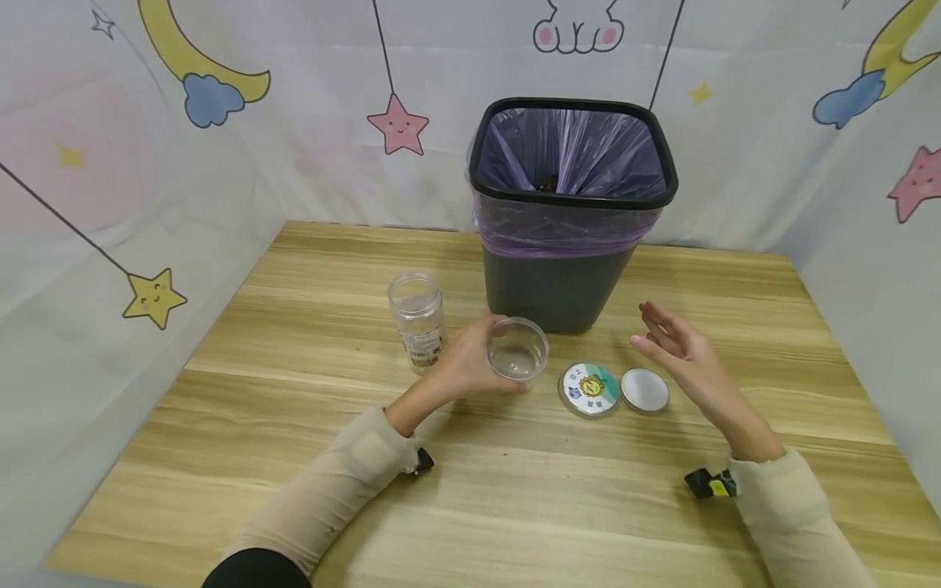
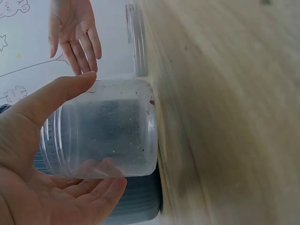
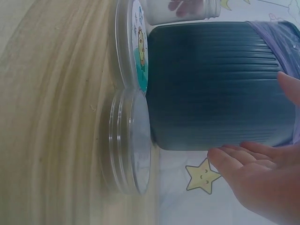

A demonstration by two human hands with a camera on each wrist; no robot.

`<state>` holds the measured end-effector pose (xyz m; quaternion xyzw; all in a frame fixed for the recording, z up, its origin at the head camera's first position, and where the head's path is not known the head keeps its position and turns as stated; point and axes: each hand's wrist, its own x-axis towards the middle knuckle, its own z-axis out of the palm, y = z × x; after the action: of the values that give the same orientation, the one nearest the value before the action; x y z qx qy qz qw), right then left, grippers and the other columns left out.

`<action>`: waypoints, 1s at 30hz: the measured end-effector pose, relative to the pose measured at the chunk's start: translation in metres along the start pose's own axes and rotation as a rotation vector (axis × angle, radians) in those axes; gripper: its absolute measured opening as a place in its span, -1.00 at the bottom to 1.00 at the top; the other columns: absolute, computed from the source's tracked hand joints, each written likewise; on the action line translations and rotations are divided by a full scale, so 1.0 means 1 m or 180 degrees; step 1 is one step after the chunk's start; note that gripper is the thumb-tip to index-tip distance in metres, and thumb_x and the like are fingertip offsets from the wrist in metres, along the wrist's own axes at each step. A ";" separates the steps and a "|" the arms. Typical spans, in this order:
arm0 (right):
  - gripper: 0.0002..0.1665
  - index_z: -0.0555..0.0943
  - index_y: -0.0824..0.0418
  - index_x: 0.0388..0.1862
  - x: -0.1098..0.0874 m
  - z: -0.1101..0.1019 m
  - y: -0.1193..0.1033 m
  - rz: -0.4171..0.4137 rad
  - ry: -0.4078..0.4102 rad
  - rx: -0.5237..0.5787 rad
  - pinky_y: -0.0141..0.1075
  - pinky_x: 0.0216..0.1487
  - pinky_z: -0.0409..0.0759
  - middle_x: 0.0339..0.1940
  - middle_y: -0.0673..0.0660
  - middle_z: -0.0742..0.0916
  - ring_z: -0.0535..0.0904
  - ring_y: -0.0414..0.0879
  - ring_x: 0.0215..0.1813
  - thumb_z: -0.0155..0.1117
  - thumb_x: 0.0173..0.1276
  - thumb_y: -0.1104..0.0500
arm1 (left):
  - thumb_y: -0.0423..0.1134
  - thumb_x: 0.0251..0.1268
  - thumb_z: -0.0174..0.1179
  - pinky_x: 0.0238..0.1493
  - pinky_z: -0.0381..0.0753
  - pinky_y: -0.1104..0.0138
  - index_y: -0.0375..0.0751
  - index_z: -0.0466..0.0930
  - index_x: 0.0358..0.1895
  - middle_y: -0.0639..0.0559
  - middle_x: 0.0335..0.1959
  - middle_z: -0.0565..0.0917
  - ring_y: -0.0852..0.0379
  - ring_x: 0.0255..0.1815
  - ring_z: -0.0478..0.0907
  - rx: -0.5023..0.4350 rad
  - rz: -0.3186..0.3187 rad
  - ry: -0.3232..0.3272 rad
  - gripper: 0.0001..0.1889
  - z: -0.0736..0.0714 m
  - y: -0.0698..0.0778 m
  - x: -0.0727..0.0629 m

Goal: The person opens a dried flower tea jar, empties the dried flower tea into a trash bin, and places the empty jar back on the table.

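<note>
My left hand (image 1: 465, 361) grips a clear plastic jar (image 1: 518, 351) round its side, thumb on one side and fingers on the other. The jar's mouth is uncovered, and small dark specks cling to its wall and base in the left wrist view. My right hand (image 1: 687, 355) is raised over the table with fingers extended and nothing in it. Below and left of it lie a lid with a cartoon sun label (image 1: 590, 389) and a smaller plain white lid (image 1: 644, 390), side by side.
A second clear jar (image 1: 416, 314), uncovered and with a printed label, stands left of my left hand. Behind the hands is a dark waste bin (image 1: 555, 290) lined with a purple bag (image 1: 573, 224). A cartoon-printed white curtain (image 1: 316, 147) borders the wooden table (image 1: 478, 506).
</note>
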<state>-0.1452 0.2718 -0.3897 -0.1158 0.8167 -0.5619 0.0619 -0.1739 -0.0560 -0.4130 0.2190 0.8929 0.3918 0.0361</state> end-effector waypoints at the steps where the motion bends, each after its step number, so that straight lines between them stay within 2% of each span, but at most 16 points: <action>1: -0.15 -0.01 0.35 0.60 0.000 0.000 0.001 -0.0008 0.0000 -0.0007 -0.57 0.23 0.34 0.60 0.27 0.16 0.06 0.21 0.56 0.15 0.56 0.08 | -0.04 -0.33 0.70 0.22 0.48 0.06 -0.32 0.36 0.34 -0.19 0.21 0.58 -0.12 0.22 0.52 -0.0012 -0.0015 -0.0030 0.04 0.001 -0.001 0.000; 11: -0.19 0.02 0.36 0.60 -0.005 0.002 0.005 -0.0017 -0.0019 -0.0016 -0.60 0.23 0.32 0.58 0.29 0.19 0.09 0.24 0.55 0.11 0.58 0.08 | -0.05 -0.32 0.70 0.27 0.45 0.09 -0.29 0.36 0.35 -0.18 0.25 0.56 -0.07 0.26 0.50 -0.0232 -0.0131 -0.0111 0.04 0.000 -0.005 -0.001; 18: -0.20 0.02 0.39 0.59 -0.006 0.001 0.008 -0.0043 -0.0035 0.0019 -0.59 0.25 0.30 0.58 0.32 0.18 0.06 0.26 0.55 0.10 0.58 0.10 | -0.06 -0.28 0.70 0.30 0.42 0.09 -0.30 0.24 0.44 -0.20 0.31 0.50 -0.09 0.31 0.45 -0.0329 -0.0213 -0.0115 0.13 0.001 -0.007 -0.001; 25: -0.21 0.03 0.38 0.59 -0.009 -0.002 0.012 -0.0014 0.0016 -0.0018 -0.60 0.23 0.31 0.57 0.33 0.19 0.07 0.27 0.54 0.09 0.59 0.09 | 0.12 -0.19 0.62 0.33 0.37 -0.03 -0.24 0.03 0.57 -0.26 0.46 0.31 -0.17 0.42 0.32 -0.0239 -0.0317 -0.0083 0.26 -0.001 -0.007 -0.004; 30: -0.20 0.01 0.35 0.60 -0.012 -0.007 0.014 0.0053 0.0019 -0.0053 -0.61 0.23 0.31 0.58 0.32 0.17 0.06 0.27 0.55 0.08 0.59 0.07 | 0.27 -0.11 0.51 0.34 0.34 -0.03 -0.26 0.01 0.58 -0.17 0.47 0.32 -0.09 0.43 0.32 -0.0239 -0.0349 -0.0002 0.26 -0.008 -0.004 -0.014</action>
<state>-0.1363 0.2857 -0.4002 -0.1079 0.8225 -0.5549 0.0632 -0.1645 -0.0692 -0.4119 0.1684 0.8881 0.4225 0.0660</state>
